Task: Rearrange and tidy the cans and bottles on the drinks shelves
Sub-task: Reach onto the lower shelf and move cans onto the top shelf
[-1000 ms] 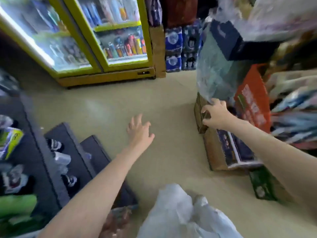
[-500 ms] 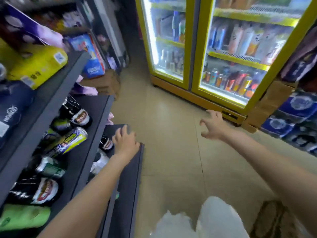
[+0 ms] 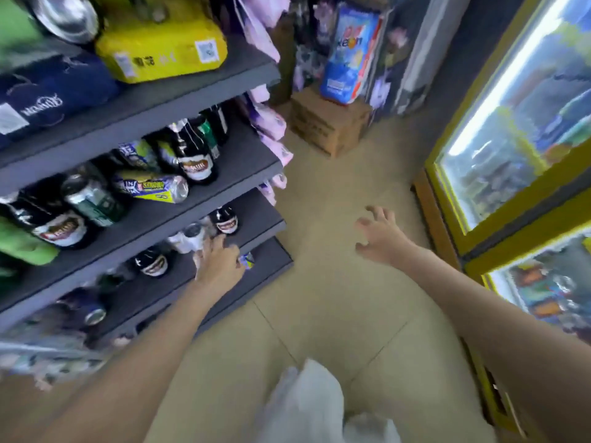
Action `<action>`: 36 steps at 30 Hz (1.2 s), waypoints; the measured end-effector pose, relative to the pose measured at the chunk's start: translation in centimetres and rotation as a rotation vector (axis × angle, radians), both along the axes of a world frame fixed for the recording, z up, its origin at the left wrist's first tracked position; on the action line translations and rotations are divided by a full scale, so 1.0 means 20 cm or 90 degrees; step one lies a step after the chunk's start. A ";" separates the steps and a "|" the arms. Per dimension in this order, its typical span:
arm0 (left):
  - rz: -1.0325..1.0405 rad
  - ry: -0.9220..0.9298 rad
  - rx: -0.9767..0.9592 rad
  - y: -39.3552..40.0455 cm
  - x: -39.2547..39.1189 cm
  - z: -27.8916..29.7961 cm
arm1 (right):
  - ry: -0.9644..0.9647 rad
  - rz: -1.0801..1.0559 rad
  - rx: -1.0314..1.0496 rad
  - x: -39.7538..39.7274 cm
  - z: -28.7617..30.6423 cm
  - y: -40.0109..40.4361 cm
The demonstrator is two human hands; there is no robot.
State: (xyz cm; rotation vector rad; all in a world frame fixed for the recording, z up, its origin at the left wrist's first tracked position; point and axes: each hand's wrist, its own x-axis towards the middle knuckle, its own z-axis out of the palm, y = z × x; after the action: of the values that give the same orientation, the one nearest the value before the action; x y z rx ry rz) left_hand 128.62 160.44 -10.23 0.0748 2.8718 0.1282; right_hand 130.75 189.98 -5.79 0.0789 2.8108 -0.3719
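Note:
Dark grey drinks shelves [image 3: 256, 169] fill the left side. Dark bottles with red-and-white labels [image 3: 195, 161] stand or lean on them, and a yellow-and-blue can [image 3: 153, 187] lies on its side on the middle shelf. My left hand [image 3: 219, 265] reaches over a lower shelf [image 3: 271, 262], fingers by a white can [image 3: 188, 239] and over a small yellow-blue item [image 3: 247, 260]; whether it grips anything is hidden. Another dark bottle [image 3: 225, 220] stands just behind. My right hand [image 3: 382, 236] hovers over the floor, fingers spread, holding nothing.
A yellow pack [image 3: 160, 43] and navy pack [image 3: 54, 91] sit on the top shelf. A cardboard box [image 3: 326, 123] with a blue packet [image 3: 348, 55] stands at the aisle's end. Yellow-framed glass fridges [image 3: 511, 193] line the right. White fabric [image 3: 307, 407] hangs at the bottom.
The view has swung left from the boxes and fridges to the shelves. My left hand has moved down to the lower shelf; my right hand has let go of the carton and hangs free.

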 end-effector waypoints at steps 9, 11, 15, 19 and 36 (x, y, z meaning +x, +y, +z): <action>0.226 0.201 0.093 0.11 -0.23 -0.05 | 0.052 0.180 -0.069 -0.64 -0.09 -0.04; 0.109 0.330 0.112 0.19 -0.28 0.00 | 0.110 0.188 -0.137 -0.75 -0.03 -0.01; -0.015 0.543 0.145 0.34 -0.48 0.28 | 0.301 0.235 -0.272 -1.05 0.19 0.05; 0.105 0.721 0.133 0.53 -0.71 0.63 | 0.384 0.301 -0.409 -1.38 0.45 0.07; 0.706 0.509 0.278 0.70 -0.94 0.83 | 0.093 0.537 -0.542 -1.88 0.66 0.03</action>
State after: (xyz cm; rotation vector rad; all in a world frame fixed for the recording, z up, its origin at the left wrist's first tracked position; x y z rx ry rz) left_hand 109.89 174.40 6.28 -1.7186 3.1137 1.1281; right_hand 93.22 190.59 7.47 -1.2712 2.2669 -1.2860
